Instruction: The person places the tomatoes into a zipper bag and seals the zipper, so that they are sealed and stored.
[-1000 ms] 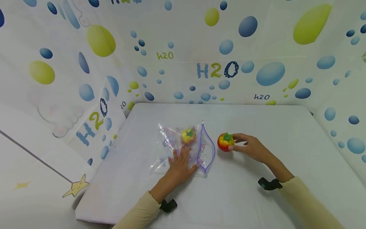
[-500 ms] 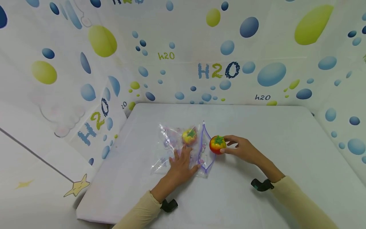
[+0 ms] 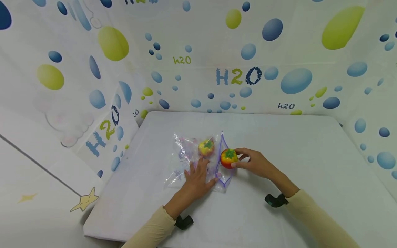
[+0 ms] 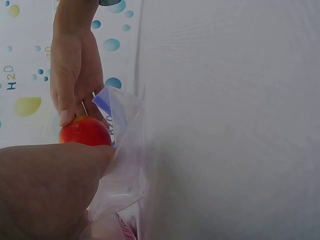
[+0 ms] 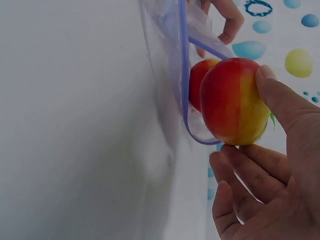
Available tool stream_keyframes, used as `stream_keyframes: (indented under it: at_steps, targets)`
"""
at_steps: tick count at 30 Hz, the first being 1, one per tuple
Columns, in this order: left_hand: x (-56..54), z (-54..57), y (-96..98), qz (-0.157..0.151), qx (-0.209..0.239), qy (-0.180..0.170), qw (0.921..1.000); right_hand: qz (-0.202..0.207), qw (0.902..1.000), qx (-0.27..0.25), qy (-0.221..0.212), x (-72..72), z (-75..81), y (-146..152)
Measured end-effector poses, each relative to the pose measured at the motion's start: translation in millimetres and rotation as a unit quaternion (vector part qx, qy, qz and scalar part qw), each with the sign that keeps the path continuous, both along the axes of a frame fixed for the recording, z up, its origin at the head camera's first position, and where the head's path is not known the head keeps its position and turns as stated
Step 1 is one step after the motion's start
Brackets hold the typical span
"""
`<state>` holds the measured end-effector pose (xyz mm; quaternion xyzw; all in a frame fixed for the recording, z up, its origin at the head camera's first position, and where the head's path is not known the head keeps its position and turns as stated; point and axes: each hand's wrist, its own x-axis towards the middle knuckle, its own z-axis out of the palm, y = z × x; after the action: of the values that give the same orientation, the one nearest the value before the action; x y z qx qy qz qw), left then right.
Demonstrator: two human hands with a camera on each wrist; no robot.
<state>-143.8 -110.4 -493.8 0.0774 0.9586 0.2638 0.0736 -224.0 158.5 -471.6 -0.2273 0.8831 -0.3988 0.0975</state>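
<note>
On my head view, the person's right hand [image 3: 255, 164] pinches a red-and-yellow fruit [image 3: 228, 159] with a green, star-shaped top, thumb on one side and fingertips on the other. I have that fruit at the mouth of a clear plastic bag [image 3: 180, 174], in front of the purple zip edge [image 3: 216, 170] on the bag's right side; I cannot tell whether any part of it is past the edge. My right wrist view shows the thumb and fingertips pressed to its skin, with the purple edge running behind it.

The left hand [image 3: 196, 182] rests on the bag with its fingers spread and has hold of nothing that I can make out. Just beyond its fingertips, a second fruit [image 3: 206, 148], yellow and red with a green top, lies inside the bag, to the left of the held one.

The bag lies on the desk [image 3: 288, 137], left of its middle, with the zip edge parted into a loop. Beige sleeves [image 3: 152, 227] come in from the near side, and I see a black device [image 3: 276, 200] at the right wrist. Behind the far edge stands a white backdrop [image 3: 198, 34] printed with blue and green drops.
</note>
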Motion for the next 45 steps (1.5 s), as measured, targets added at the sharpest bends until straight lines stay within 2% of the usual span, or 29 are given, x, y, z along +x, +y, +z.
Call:
stream_keyframes:
  at_steps: [4,13,19,25,31,45]
  targets:
    - [0.5,0.3,-0.1,-0.001,0.005,-0.001,1.0000,0.002,1.0000,-0.006,-0.001,-0.4,-1.9,-4]
    - [-0.2,-1.5,-1.2,0.001,0.005,-0.002,1.0000,-0.020,0.9998,0.003,-0.004,1.0,-2.5,-14]
    - [0.4,-3.0,-1.8,-0.001,0.004,0.000,1.0000,-0.031,0.9993,-0.010,-0.021,5.2,-2.9,-20]
    - [0.5,-3.5,-1.8,-0.003,0.004,0.005,1.0000,-0.051,0.9985,-0.019,0.003,11.1,-6.6,-25]
    - [0.6,-2.3,-2.2,-0.004,0.003,0.009,0.9999,-0.044,0.9984,-0.027,0.024,14.5,-6.6,-29]
    - [0.5,-4.3,-4.3,-0.008,0.015,0.017,0.9997,-0.027,0.9990,-0.036,0.005,7.4,-11.1,-43]
